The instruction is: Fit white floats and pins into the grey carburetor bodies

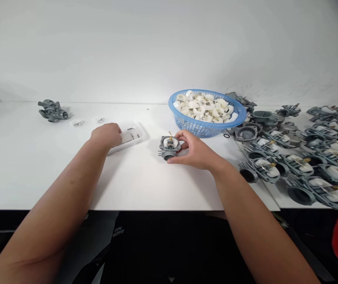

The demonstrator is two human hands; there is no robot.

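Observation:
My right hand (194, 152) grips a grey metal carburetor body (163, 152) by its right side, thumb low and fingers behind. The body stands on the white table with its open bowl side up, showing a white float and a brass piece in the middle. Over a shallow translucent plastic tray (141, 134), my left hand (106, 136) is closed with its fingers curled down inside the near left part. Its fingertips are hidden, so what they pinch cannot be made out. Small thin metal pins (132, 136) lie in the tray.
Behind my right hand stands a blue basket (186, 125) heaped with white floats. Many carburetor bodies (265, 169) crowd the right side. A black rubber ring (226, 136) lies by the basket. Another carburetor (52, 110) and two loose floats (78, 123) sit at the left.

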